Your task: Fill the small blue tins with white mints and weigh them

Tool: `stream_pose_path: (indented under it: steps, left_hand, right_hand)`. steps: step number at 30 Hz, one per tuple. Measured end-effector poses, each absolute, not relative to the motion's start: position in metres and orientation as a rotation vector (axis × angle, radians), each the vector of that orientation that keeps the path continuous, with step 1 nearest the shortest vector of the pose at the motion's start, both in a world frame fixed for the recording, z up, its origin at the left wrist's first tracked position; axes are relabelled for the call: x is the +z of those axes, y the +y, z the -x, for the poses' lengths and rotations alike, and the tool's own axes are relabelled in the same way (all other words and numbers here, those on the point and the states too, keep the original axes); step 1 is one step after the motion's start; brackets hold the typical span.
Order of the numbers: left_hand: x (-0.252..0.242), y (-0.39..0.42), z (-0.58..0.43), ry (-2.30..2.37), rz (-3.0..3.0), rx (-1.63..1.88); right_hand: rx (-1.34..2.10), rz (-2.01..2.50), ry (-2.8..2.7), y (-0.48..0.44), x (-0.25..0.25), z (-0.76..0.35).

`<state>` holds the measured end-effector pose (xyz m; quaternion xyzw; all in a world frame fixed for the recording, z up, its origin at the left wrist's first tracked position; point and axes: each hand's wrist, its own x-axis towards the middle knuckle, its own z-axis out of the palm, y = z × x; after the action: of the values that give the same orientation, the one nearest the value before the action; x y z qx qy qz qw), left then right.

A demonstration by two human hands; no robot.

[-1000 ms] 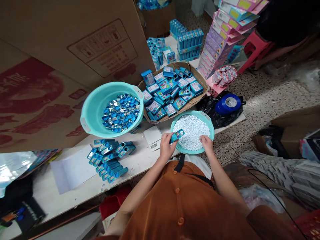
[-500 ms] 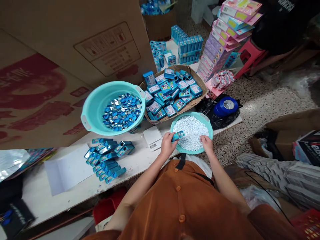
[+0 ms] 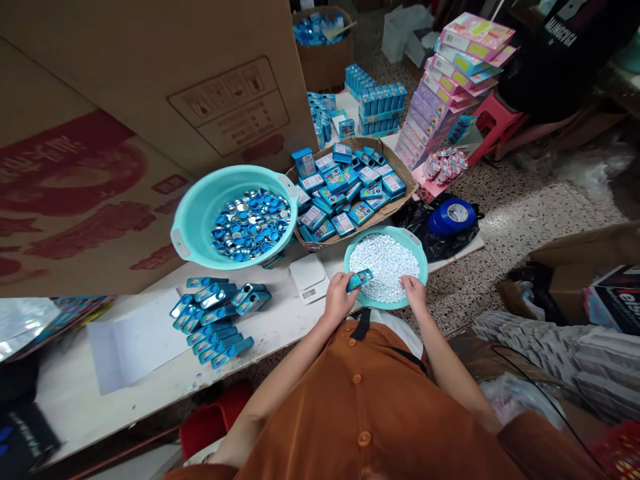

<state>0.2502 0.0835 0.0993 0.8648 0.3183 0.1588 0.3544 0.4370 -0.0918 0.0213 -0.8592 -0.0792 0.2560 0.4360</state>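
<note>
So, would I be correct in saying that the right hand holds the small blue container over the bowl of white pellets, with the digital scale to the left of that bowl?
Not quite: the head view shows the left hand holding the small blue container over the bowl of white pellets, with the digital scale to the left of that bowl.

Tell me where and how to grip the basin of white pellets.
The teal basin is probably best taken from above, by the grey tab on its far-right rim and the rim opposite. The tab juts outward, the cardboard tray crowds the far-left edge, and loose white pellets favour a level, two-sided hold.
</note>
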Motion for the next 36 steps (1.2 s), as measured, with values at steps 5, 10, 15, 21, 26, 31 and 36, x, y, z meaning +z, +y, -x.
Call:
stream_pose_path:
  steps: [5, 10, 15, 21, 26, 31, 36]
  left_hand:
    - [0.109, 0.080, -0.243, 0.776, -2.208, 0.495]
    - [0.109, 0.081, -0.242, 0.721, -2.239, 0.423]
    - [0.102, 0.089, -0.237, 0.733, -2.206, 0.482]
    - [0.093, 0.102, -0.219, 0.721, -1.966, 0.527]
    - [0.082, 0.108, -0.209, 0.666, -1.705, 0.536]
    - [0.080, 0.118, -0.191, 0.748, -1.810, 0.583]
    - [0.049, 0.141, -0.148, 1.159, -1.707, 0.593]
  right_hand:
    - [0.627, 2.138, -0.188, -0.090, 0.018, -0.428]
    - [0.573, 2.167, -0.213, -0.092, 0.014, -0.417]
    - [0.491, 2.207, -0.236, -0.094, 0.013, -0.407]
    - [0.456, 2.187, -0.196, -0.094, 0.011, -0.398]
    - [0.427, 2.201, -0.147, -0.094, 0.012, -0.388]
    - [0.433, 2.256, -0.168, -0.092, 0.018, -0.385]
    - [0.418, 2.231, -0.161, -0.088, 0.018, -0.386]
